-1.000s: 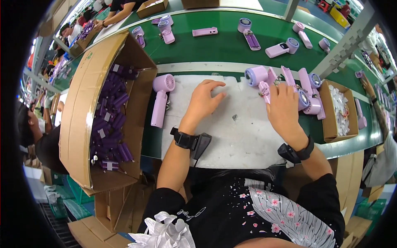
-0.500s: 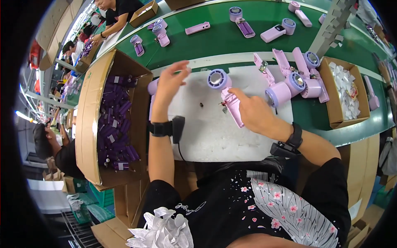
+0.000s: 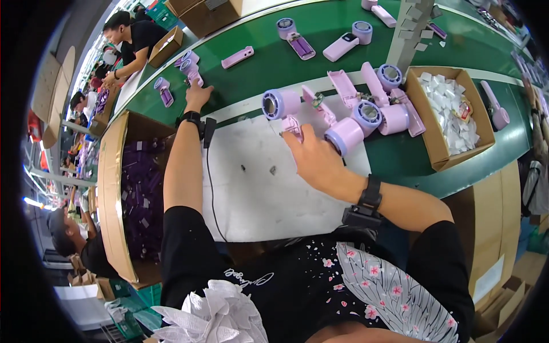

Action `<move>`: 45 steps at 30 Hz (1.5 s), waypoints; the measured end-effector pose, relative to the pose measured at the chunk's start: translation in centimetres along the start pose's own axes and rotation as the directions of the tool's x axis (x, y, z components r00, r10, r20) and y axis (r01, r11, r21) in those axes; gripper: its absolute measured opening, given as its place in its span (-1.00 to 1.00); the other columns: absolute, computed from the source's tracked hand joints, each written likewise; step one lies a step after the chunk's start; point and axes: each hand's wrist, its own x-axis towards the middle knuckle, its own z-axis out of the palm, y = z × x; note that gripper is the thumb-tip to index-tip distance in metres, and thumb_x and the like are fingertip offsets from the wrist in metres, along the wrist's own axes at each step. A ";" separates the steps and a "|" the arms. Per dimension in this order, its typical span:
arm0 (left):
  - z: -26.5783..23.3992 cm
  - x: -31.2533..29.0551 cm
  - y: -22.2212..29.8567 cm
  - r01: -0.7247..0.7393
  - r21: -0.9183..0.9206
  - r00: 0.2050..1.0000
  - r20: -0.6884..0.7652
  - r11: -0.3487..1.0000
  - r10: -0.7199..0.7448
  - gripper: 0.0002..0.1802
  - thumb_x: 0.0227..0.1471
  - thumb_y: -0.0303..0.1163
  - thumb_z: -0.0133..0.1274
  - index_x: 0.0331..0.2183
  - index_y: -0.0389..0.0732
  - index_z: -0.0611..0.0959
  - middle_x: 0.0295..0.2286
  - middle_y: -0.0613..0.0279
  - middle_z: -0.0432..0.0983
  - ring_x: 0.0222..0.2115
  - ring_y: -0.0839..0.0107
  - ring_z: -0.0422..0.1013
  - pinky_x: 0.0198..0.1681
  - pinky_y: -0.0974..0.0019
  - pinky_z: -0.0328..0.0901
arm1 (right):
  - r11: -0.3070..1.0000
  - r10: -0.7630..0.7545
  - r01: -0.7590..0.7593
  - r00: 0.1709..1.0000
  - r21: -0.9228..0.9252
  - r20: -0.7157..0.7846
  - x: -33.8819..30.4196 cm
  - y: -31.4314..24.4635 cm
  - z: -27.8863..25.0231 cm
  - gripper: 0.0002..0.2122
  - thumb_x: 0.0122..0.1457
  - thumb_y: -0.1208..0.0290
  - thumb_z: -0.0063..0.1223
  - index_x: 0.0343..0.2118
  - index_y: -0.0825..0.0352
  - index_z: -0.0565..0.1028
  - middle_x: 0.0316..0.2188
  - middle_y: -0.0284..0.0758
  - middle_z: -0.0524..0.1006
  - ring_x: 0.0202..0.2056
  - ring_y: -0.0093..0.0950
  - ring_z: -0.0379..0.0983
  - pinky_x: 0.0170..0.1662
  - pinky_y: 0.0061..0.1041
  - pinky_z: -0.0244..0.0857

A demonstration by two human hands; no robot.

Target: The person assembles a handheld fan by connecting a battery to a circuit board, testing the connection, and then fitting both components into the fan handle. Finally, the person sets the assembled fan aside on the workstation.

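Observation:
On the green surface at the far left, my left hand (image 3: 197,98) reaches a pink-and-lavender handheld fan (image 3: 193,73). Its fingertips meet the handle's near end, while the thumb sticks out to the side. My right hand (image 3: 317,163) grips the handle of another pink handheld fan (image 3: 290,104), whose round head points up and left; the fingers hide much of this handle. Right beside it lie several pink fans (image 3: 349,132) and opened handle shells (image 3: 343,88), some showing small circuit boards. A white foam mat (image 3: 251,200) spreads below my hands, with small dark specks on it.
A carton of purple battery packs (image 3: 143,194) stands at left. To the right is a carton of white pieces (image 3: 449,114). More fans and a pink shell (image 3: 237,57) lie on the green belt (image 3: 257,86). A metal post (image 3: 409,34) rises behind; co-workers are at far left.
My left hand has moved forward from above the mat to a fan on the belt. My right hand has shifted its fan forward, next to the other fans. The view has shifted too.

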 end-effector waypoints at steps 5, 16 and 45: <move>0.0 -0.2 0.1 -0.023 -0.077 0.992 0.122 0.997 0.033 -0.50 -0.13 -0.04 0.20 -0.19 -0.16 0.60 -0.15 -0.05 0.53 -0.13 -0.02 0.45 0.00 0.11 0.31 | 0.897 -0.159 0.146 0.987 -0.417 0.003 -0.4 0.2 0.1 -0.67 0.01 0.47 0.05 -0.14 0.49 0.45 -0.03 0.04 0.33 0.03 0.03 0.23 0.04 -0.13 0.23; -6.7 -9.2 5.6 -0.023 -0.329 0.991 0.114 0.944 0.064 -0.50 -0.12 0.03 0.20 -0.46 -0.29 0.63 -0.50 0.00 0.58 -0.40 0.11 0.52 -0.29 0.17 0.36 | 0.873 -0.256 0.285 0.959 -0.396 0.124 -0.5 0.6 -1.4 -0.51 0.02 0.15 0.17 -0.07 0.42 0.45 0.10 -0.15 0.32 0.15 -0.02 0.15 0.26 -0.06 -0.09; -14.1 -27.5 -12.8 0.261 0.170 0.964 -0.094 0.950 -0.248 -0.71 -0.01 -0.46 0.06 -0.17 -0.20 0.64 -0.24 0.02 0.58 -0.21 0.07 0.50 -0.15 0.10 0.36 | 0.938 -0.317 0.303 0.946 0.166 0.063 -1.0 1.6 -1.6 -0.66 -0.01 0.57 0.18 -0.10 0.35 0.48 0.14 -0.15 0.27 0.06 -0.19 0.31 0.03 -0.32 0.27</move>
